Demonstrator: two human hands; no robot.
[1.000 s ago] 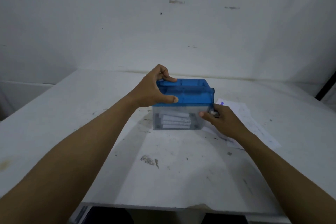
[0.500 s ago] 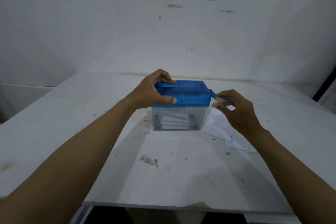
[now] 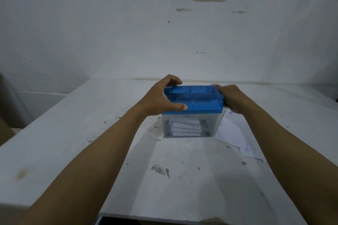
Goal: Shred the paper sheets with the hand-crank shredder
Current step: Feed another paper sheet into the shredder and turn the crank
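The hand-crank shredder (image 3: 193,100) has a blue lid over a clear bin, and it stands in the middle of the white table (image 3: 182,179). White paper strips (image 3: 185,128) lie stacked inside the bin. My left hand (image 3: 161,97) grips the lid's left end, thumb on the front face and fingers over the back edge. My right hand (image 3: 232,98) is at the lid's right end, fingers curled around the crank handle, which is hidden by the hand. Loose paper sheets (image 3: 236,137) lie flat on the table just right of the bin.
The table is stained, with small scraps and a dirt patch (image 3: 160,169) in front of the shredder. A white wall (image 3: 164,33) rises right behind the table. The table's near edge (image 3: 164,218) runs along the bottom of the view.
My right hand has swung the crank from low beside the bin, up past the lid's right side, to the top rear. My left hand keeps its hold on the lid.
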